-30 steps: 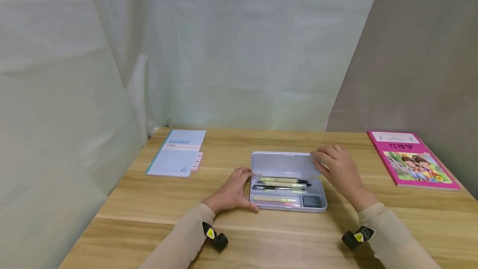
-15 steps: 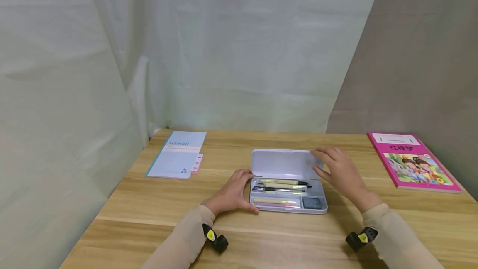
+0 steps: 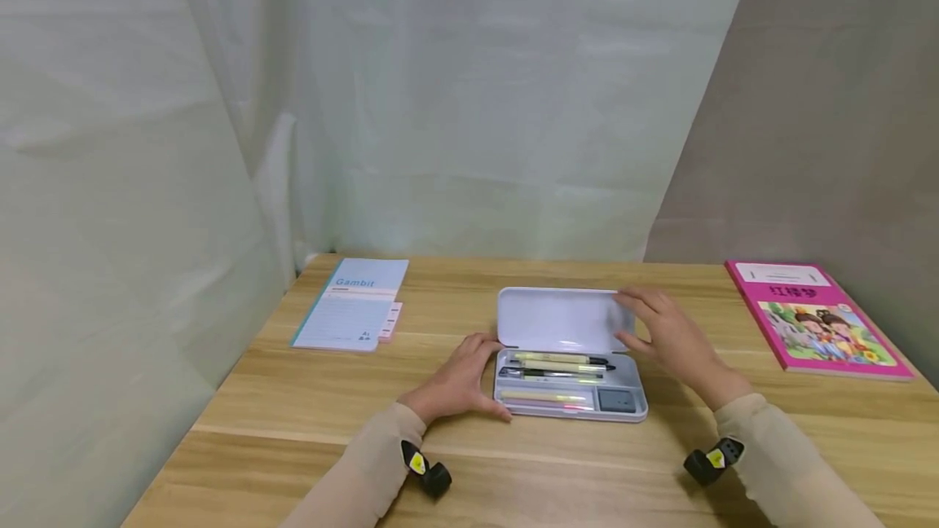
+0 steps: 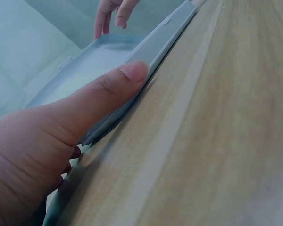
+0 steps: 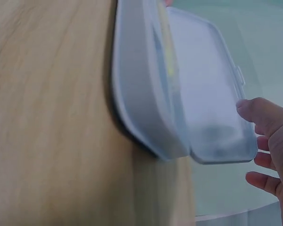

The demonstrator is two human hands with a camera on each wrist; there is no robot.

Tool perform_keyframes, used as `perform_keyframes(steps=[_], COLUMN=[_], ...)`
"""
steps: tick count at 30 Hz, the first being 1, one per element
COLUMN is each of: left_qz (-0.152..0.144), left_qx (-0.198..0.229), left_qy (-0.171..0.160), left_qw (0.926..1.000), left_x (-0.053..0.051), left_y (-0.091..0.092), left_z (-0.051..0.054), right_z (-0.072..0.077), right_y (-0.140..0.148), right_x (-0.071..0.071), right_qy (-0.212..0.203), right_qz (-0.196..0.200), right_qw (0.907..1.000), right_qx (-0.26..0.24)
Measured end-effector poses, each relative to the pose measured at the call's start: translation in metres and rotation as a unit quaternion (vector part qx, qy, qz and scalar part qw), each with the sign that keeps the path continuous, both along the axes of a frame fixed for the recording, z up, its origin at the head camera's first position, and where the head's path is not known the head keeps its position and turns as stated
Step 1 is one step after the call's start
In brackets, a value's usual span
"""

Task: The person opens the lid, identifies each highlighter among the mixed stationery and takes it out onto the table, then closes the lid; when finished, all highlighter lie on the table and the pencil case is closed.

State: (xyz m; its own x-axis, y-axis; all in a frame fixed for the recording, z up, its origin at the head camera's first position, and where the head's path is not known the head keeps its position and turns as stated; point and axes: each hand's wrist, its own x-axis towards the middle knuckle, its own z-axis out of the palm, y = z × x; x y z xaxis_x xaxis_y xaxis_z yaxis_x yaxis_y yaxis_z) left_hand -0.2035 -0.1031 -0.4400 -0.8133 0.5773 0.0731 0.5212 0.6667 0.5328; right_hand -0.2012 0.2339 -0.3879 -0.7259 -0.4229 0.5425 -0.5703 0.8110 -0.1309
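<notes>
A pale pencil case lies on the table in the head view, its lid raised at the back. Inside are several pens, thin yellow and pink sticks and a dark grey block in the right front compartment. My left hand grips the case's left end, thumb along the front wall in the left wrist view. My right hand pinches the lid's right corner; in the right wrist view its thumb touches the inner rim, while the other fingers are partly hidden.
A light-blue notebook lies at the back left, with a pink-edged pad partly under it. At the right lies a pink book with a cartoon cover. Pale curtains hang behind the wooden table.
The lid's upper edge has risen in the head view and more of its inner face shows, with my right hand still at its corner. My left hand stays on the case.
</notes>
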Motion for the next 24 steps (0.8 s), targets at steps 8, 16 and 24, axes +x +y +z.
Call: perform_keyframes(steps=[8, 16, 24], left_qz=[-0.003, -0.005, 0.001], left_qx=[-0.008, -0.011, -0.012], left_qy=[0.005, 0.01, 0.007], left_qw=[1.0, 0.9999, 0.9999], left_x=[0.0, 0.0, 0.002], left_y=[0.0, 0.001, 0.001], left_z=[-0.001, 0.0, 0.001], right_z=[-0.01, -0.014, -0.019], right_y=[0.001, -0.001, -0.002], right_x=[-0.005, -0.013, -0.02], right_qy=[-0.101, -0.159, -0.179], right_qz=[-0.039, -0.045, -0.036], right_qw=[0.994, 0.986, 0.983], right_qx=[-0.017, -0.022, -0.017])
